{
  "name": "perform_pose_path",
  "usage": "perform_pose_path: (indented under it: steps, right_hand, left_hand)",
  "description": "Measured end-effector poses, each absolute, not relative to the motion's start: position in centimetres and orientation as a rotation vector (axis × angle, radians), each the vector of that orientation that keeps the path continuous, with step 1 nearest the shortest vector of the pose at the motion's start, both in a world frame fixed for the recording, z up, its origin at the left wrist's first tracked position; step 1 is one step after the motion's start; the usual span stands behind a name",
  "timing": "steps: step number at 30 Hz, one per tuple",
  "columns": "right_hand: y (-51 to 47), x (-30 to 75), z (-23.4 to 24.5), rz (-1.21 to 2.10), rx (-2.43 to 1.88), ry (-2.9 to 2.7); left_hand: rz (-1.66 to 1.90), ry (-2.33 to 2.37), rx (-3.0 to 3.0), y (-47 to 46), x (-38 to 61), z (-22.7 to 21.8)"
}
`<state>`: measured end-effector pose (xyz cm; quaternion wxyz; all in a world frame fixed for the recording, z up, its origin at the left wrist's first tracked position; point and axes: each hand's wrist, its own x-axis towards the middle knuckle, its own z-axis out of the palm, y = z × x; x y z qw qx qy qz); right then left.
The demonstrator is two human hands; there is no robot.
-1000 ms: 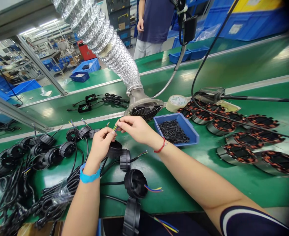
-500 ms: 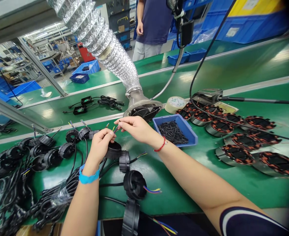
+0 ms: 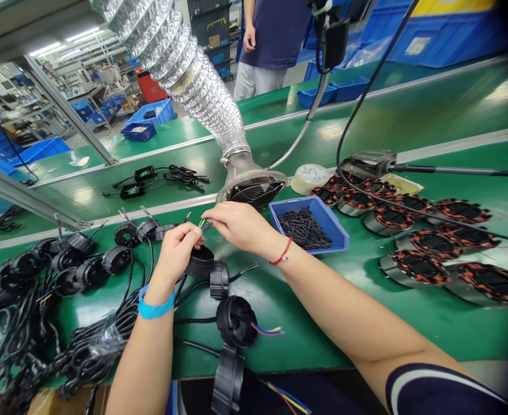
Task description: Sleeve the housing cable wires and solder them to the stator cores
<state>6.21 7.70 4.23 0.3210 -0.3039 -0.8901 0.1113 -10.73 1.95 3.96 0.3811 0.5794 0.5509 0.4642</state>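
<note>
My left hand pinches a bundle of thin coloured wires that rise from a black round housing below it. My right hand is closed in a pinch at the tips of the same wires, holding something small and dark that I cannot name. A blue band is on my left wrist and a red cord on my right. More black round housings with cables lie on the green table under my arms.
A blue tray of small black tube pieces sits right of my hands. Several copper-wound stators lie at the right. A silver duct ends in a fan hood. Tangled black cables pile at the left. A person stands beyond the belt.
Both hands stay at the wire tips with only slight finger shifts. The view has tilted a little, and the parts on the belt behind have slid left.
</note>
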Motion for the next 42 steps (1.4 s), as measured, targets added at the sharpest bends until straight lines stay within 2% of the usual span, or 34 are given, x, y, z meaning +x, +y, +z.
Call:
perform_pose_path:
  steps: [13,19,23,33,39,42]
  right_hand:
    - [7.8,6.4,4.2,0.089,-0.696,-2.367]
    - [7.7,6.4,4.4,0.093,-0.672,-2.363]
    - [7.5,6.7,4.7,0.26,-0.616,-2.3]
    - [7.1,6.8,5.8,1.081,-0.739,-1.939]
    - [7.1,7.0,5.7,1.168,-0.813,-1.98]
    - [7.0,7.0,5.7,1.092,-0.864,-2.068]
  left_hand:
    - [1.195,1.389,1.463,1.8,-10.7,3.8]
    - [1.188,1.392,1.471,1.9,-10.7,3.8]
    - [1.173,1.383,1.468,1.8,-10.6,4.1]
    - [1.109,1.378,1.519,1.8,-10.8,3.7]
    - [1.068,1.407,1.556,1.6,-10.9,3.5]
    - [1.076,1.403,1.558,1.6,-10.9,3.4]
